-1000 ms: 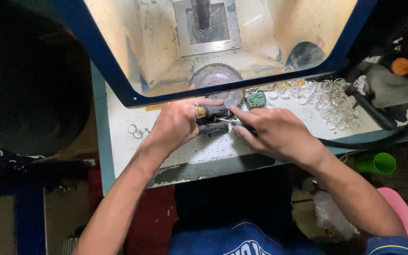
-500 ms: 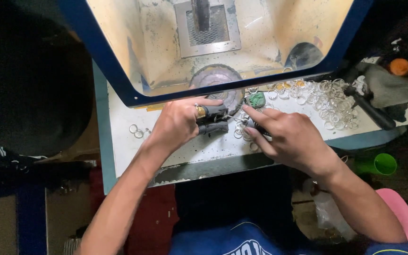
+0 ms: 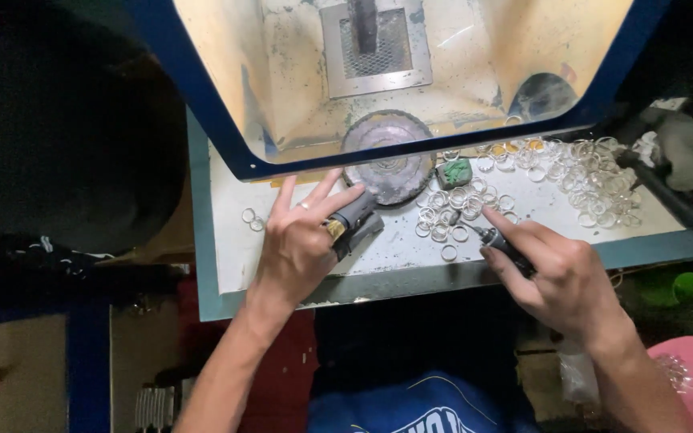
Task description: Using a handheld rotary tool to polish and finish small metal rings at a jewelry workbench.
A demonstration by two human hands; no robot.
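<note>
Grey metal shows between the thumb and forefinger of the left hand [image 3: 302, 244], which grasps a stubby grey metal holder with a brass-coloured collar [image 3: 352, 223] lying on the stained white bench top [image 3: 234, 256]; the other fingers are spread loose, pointing toward twelve o'clock. A second ago both hands met over this holder at the middle of the bench; half a second ago the right hand had begun to draw off toward three o'clock, and now the two are well apart. The right hand [image 3: 559, 277] is clenched around a slim dark pen-shaped tool [image 3: 497, 242], whose tip points toward ten o'clock and sits just beside a loose cluster of thin silver wire rings [image 3: 451, 210]; whether the tip touches a ring is too fine to tell. At twelve o'clock from the holder, touching or nearly touching its far end, stands a round grey worn polishing disc [image 3: 387, 156], half under the blue rim of a cream-coloured dust hood [image 3: 282, 72]. At two o'clock from the cluster lies a small green lump [image 3: 454, 171], and further toward three o'clock a wider scatter of pale rings [image 3: 587, 172] spreads across the bench. Two stray rings [image 3: 252, 219] lie at nine o'clock from the left hand. The holder has shifted little since the earlier pictures; the left hand's fingers have opened out.
</note>
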